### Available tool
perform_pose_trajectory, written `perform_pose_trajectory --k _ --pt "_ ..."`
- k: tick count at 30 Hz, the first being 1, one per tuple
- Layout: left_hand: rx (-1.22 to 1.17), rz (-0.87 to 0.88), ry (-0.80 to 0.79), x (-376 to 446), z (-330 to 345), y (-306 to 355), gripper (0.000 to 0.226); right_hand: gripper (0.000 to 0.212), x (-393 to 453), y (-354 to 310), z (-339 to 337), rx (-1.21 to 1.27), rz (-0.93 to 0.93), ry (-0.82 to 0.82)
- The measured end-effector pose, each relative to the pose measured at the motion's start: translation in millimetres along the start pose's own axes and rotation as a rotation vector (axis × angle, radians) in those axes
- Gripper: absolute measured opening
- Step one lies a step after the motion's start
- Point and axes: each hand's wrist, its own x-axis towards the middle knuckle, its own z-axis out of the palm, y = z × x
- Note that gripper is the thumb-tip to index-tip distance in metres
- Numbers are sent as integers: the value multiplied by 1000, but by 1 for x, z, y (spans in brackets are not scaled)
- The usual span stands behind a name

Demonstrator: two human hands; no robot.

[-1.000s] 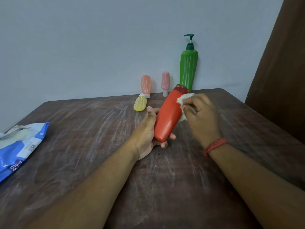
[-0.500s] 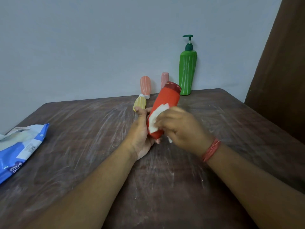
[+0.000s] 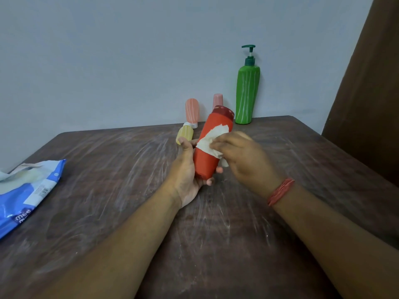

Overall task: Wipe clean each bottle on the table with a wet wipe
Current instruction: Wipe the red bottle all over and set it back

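My left hand (image 3: 187,169) grips the lower end of a red bottle (image 3: 208,162), which tilts up and away over the middle of the table, its dark red cap at the top. My right hand (image 3: 244,156) holds a white wet wipe (image 3: 212,138) pressed flat against the bottle's side. Behind it a small yellow bottle (image 3: 185,133) lies on the table. Two pink bottles (image 3: 191,112) (image 3: 217,99) stand by the wall, the right one partly hidden by the red bottle. A tall green pump bottle (image 3: 247,93) stands at the back right.
A blue and white pack of wipes (image 3: 26,190) lies at the table's left edge. The dark wooden table (image 3: 121,190) is smeared with pale streaks. A brown curtain (image 3: 371,83) hangs at the right, beyond the table's corner.
My right hand slid the wipe from the bottle's cap down to its lower part and has come back up to the middle. My left hand kept its hold on the bottle.
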Motion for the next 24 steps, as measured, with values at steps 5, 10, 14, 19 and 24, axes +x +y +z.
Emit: perform_pose_trajectory --k 5,10,14,19,24 --pt "72 -9 -68 -2 2 -2 73 31 -2 11 -9 -55 190 143" --pt "41 22 -73 -1 1 -2 76 33 -3 -2 -2 -24 -38 -10" --pt "224 51 -191 -4 5 -6 71 31 -1 19 -11 -74 203 226" --pt "298 79 -220 -7 5 -8 71 35 -4 20 -14 -84 304 252" --pt "287 104 -194 -5 5 -9 75 32 -3 15 -11 -100 72 169"
